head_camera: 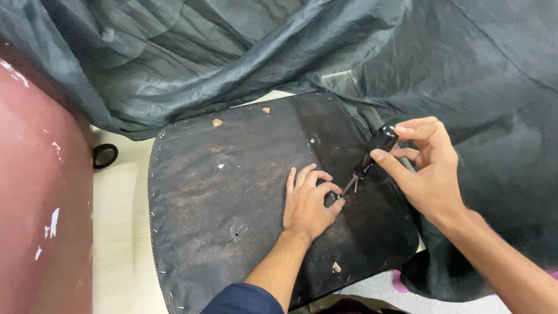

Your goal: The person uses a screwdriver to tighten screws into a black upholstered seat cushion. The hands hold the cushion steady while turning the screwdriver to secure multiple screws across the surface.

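Fingers of your right hand [429,174] clamp the screwdriver [372,154] by its smooth black handle, a stiff, light tool. Its tip lands at 9 o'clock from that hand, where your left hand [308,203] lies fingers-together on the rigid board [232,197], pinching at the tip.

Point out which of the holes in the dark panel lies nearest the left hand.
The hole low on the dark panel, left of the left hand near the wrist. The hole at mid-panel and the one near the top lie farther off.
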